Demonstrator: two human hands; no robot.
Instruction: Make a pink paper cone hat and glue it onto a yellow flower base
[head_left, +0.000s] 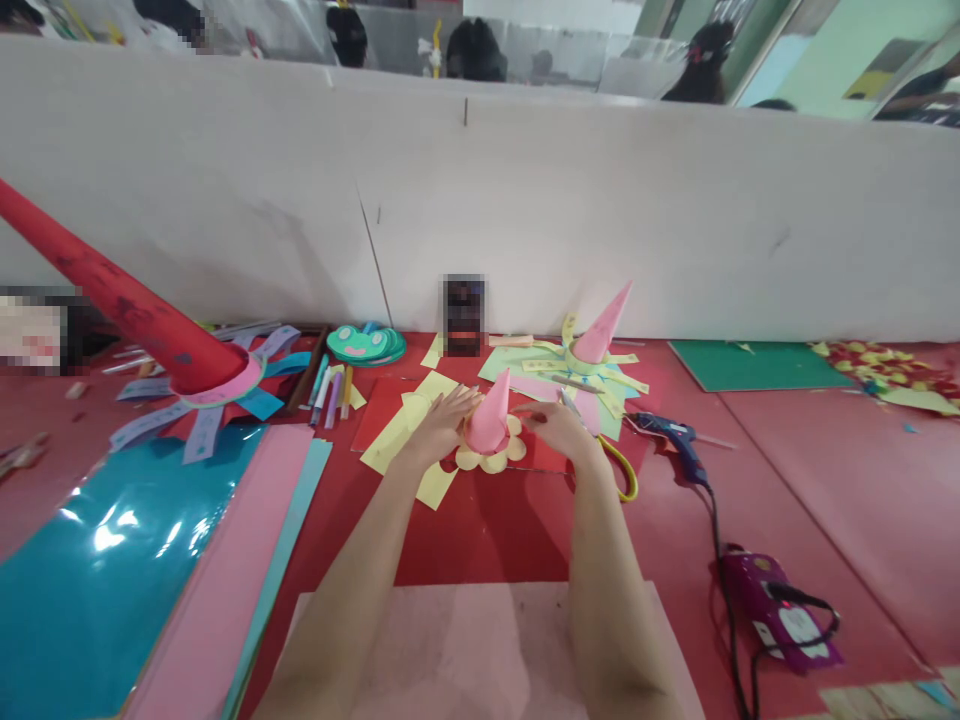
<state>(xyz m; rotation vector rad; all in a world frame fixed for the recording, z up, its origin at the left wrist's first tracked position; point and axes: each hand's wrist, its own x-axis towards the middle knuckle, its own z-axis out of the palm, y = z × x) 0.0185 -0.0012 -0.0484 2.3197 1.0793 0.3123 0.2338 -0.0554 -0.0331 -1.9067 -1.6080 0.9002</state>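
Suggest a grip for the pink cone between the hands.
I'd pinch the pink cone lightly, low on its body, coming from left and right just above the yellow petals. It stands tip up, widest near the base, and the thin tip offers little hold; the petals flare out below.

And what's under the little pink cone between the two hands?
Round yellow petals poke out from under the pink cone, and a red sheet lies below them. The cone covers the middle, so I can't see whether the petals join there.
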